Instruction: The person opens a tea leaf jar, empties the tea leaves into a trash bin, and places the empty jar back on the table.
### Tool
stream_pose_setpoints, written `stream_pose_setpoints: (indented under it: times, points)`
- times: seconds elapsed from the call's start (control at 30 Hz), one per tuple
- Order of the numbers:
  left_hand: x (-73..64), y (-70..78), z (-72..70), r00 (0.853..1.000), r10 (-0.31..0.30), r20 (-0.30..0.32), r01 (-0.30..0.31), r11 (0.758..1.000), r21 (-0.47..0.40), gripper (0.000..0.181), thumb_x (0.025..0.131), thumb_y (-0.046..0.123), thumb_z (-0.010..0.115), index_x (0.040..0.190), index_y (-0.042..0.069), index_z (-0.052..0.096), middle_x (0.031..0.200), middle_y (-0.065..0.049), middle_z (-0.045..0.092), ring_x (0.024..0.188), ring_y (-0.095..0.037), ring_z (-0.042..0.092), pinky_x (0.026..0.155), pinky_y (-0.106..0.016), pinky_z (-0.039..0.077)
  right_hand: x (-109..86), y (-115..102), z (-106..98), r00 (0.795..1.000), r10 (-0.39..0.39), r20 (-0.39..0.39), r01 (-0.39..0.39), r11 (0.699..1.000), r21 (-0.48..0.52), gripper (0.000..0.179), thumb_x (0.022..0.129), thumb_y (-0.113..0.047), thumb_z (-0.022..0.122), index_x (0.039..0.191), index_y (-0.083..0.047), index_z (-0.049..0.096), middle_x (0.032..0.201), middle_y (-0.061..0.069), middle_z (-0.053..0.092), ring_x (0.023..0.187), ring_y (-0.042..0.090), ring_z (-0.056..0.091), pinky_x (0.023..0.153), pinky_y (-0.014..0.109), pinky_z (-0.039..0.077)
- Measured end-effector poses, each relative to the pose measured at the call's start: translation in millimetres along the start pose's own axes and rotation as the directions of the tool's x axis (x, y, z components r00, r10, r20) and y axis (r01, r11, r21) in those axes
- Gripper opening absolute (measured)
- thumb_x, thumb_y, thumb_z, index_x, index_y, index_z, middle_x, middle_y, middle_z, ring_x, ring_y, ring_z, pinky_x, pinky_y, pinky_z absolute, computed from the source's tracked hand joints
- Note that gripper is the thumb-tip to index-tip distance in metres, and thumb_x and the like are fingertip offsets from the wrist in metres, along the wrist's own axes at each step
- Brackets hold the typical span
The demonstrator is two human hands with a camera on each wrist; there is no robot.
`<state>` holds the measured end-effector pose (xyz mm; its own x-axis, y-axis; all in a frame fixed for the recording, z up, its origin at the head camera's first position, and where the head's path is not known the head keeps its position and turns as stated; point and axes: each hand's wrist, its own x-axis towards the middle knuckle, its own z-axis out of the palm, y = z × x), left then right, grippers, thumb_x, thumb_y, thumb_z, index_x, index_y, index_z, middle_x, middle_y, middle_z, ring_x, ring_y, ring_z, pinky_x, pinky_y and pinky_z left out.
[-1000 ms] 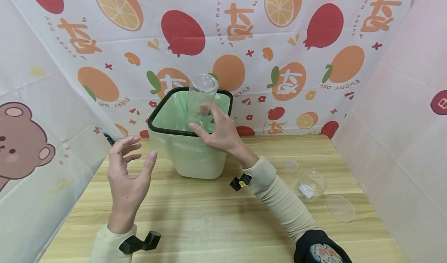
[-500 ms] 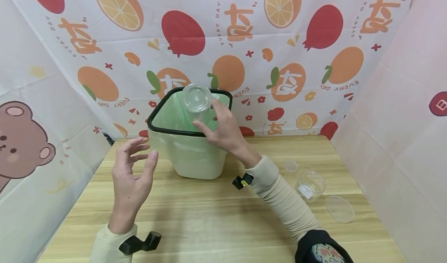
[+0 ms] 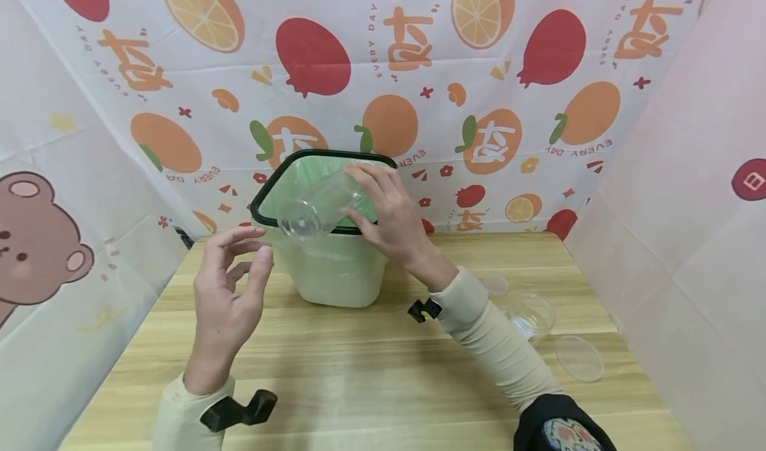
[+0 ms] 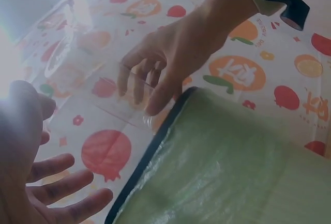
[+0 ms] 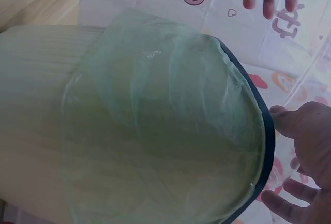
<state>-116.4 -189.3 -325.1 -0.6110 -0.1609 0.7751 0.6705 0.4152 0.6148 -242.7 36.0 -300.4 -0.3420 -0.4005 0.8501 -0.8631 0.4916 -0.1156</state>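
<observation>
My right hand (image 3: 397, 218) grips a clear, see-through plastic jar (image 3: 317, 205) above the bin's mouth, thumb on the near side and fingers over the far side. The jar lies tilted, one round end turned toward the front left. Below it stands a pale bin (image 3: 341, 275) with a light green bag liner and a black rim (image 3: 269, 221). In the left wrist view the jar (image 4: 98, 87) is faint against the printed cloth. My left hand (image 3: 230, 298) hovers to the left of the bin, fingers loosely bent, holding nothing.
At the right of the wooden table (image 3: 359, 384) sit a short clear tub (image 3: 531, 314), a large clear disc (image 3: 580, 358) and a small disc (image 3: 495, 285). A fruit-printed cloth (image 3: 479, 72) hangs right behind the bin, with cloth walls at both sides.
The jar has tipped over in my right hand, from nearly upright to slanting, its round end swinging down toward the front left. My left hand has shifted slightly right.
</observation>
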Motion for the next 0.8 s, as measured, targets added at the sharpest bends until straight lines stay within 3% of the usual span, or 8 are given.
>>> stream_pose_setpoints:
  times: [0.1, 0.2, 0.3, 0.37, 0.47, 0.57, 0.7, 0.8]
  points:
    - [6.7, 3.7, 0.9, 1.0, 0.001, 0.026, 0.001, 0.998, -0.069, 0.032, 0.097, -0.007, 0.055, 0.128, -0.015, 0.051, 0.122, -0.001, 0.062, 0.1, -0.011, 0.065, 0.075, -0.012, 0.057, -0.3, -2, -3, 0.999, -0.043, -0.013, 0.042, 0.998, -0.035, 0.055, 0.093, -0.025, 0.074, 0.141, -0.007, 0.053, 0.141, 0.015, 0.057, 0.132, 0.031, 0.05, 0.115, 0.036, 0.044]
    - [13.0, 7.9, 0.5, 0.997, -0.014, 0.071, 0.028, 0.98, -0.198, 0.028, 0.101, -0.006, 0.049, 0.126, -0.016, 0.05, 0.12, -0.004, 0.063, 0.098, -0.012, 0.065, 0.07, -0.017, 0.06, -1.0, -4, -6, 0.996, -0.089, -0.024, 0.087, 0.993, -0.085, 0.052, 0.094, -0.024, 0.074, 0.14, -0.007, 0.055, 0.141, 0.016, 0.057, 0.132, 0.032, 0.051, 0.112, 0.036, 0.047]
    - [18.4, 13.9, -0.6, 0.989, -0.067, 0.131, 0.101, 0.957, -0.273, 0.025, 0.103, -0.002, 0.046, 0.126, -0.01, 0.053, 0.118, -0.008, 0.065, 0.099, -0.012, 0.065, 0.068, -0.019, 0.06, -2.1, -8, -8, 0.989, -0.142, -0.029, 0.136, 0.976, -0.169, 0.049, 0.094, -0.025, 0.074, 0.137, -0.009, 0.058, 0.14, 0.015, 0.059, 0.131, 0.032, 0.053, 0.111, 0.035, 0.049]
    - [21.5, 18.4, -1.3, 0.977, -0.124, 0.175, 0.166, 0.953, -0.253, 0.024, 0.105, 0.003, 0.046, 0.126, -0.003, 0.056, 0.118, -0.007, 0.066, 0.101, -0.012, 0.065, 0.069, -0.019, 0.06, -2.9, -10, -9, 0.983, -0.179, -0.031, 0.167, 0.959, -0.23, 0.045, 0.094, -0.026, 0.074, 0.134, -0.011, 0.06, 0.139, 0.014, 0.06, 0.13, 0.031, 0.054, 0.112, 0.035, 0.048]
    - [25.6, 24.0, -1.7, 0.946, -0.214, 0.245, 0.256, 0.955, -0.152, 0.023, 0.106, 0.009, 0.047, 0.127, 0.004, 0.056, 0.117, -0.003, 0.066, 0.103, -0.008, 0.067, 0.075, -0.016, 0.059, -4.1, -15, -12, 0.973, -0.226, -0.033, 0.206, 0.929, -0.307, 0.039, 0.095, -0.026, 0.072, 0.131, -0.015, 0.062, 0.14, 0.012, 0.061, 0.129, 0.03, 0.054, 0.111, 0.034, 0.049]
    - [27.8, 26.4, -1.5, 0.91, -0.262, 0.322, 0.299, 0.952, -0.07, 0.024, 0.106, 0.012, 0.049, 0.128, 0.005, 0.055, 0.117, 0.003, 0.066, 0.104, -0.005, 0.068, 0.081, -0.015, 0.057, -5.6, -20, -14, 0.965, -0.259, -0.028, 0.233, 0.906, -0.354, 0.035, 0.097, -0.024, 0.069, 0.131, -0.018, 0.063, 0.141, 0.011, 0.061, 0.129, 0.03, 0.054, 0.108, 0.033, 0.051]
    - [27.5, 26.0, -1.3, 0.864, -0.275, 0.423, 0.356, 0.926, -0.126, 0.025, 0.103, 0.007, 0.053, 0.129, 0.006, 0.052, 0.118, 0.001, 0.065, 0.101, -0.007, 0.069, 0.075, -0.024, 0.061, -8.4, -24, -15, 0.955, -0.295, -0.016, 0.264, 0.876, -0.405, 0.032, 0.098, -0.021, 0.066, 0.13, -0.02, 0.064, 0.14, 0.01, 0.062, 0.13, 0.03, 0.054, 0.103, 0.033, 0.053]
    - [26.0, 25.1, -0.7, 0.827, -0.287, 0.483, 0.416, 0.891, -0.182, 0.029, 0.101, 0.004, 0.056, 0.13, 0.008, 0.05, 0.119, -0.003, 0.062, 0.097, -0.011, 0.07, 0.067, -0.034, 0.064, -10.8, -26, -15, 0.945, -0.326, -0.005, 0.292, 0.854, -0.431, 0.031, 0.099, -0.018, 0.065, 0.129, -0.021, 0.064, 0.139, 0.01, 0.062, 0.129, 0.03, 0.054, 0.1, 0.033, 0.055]
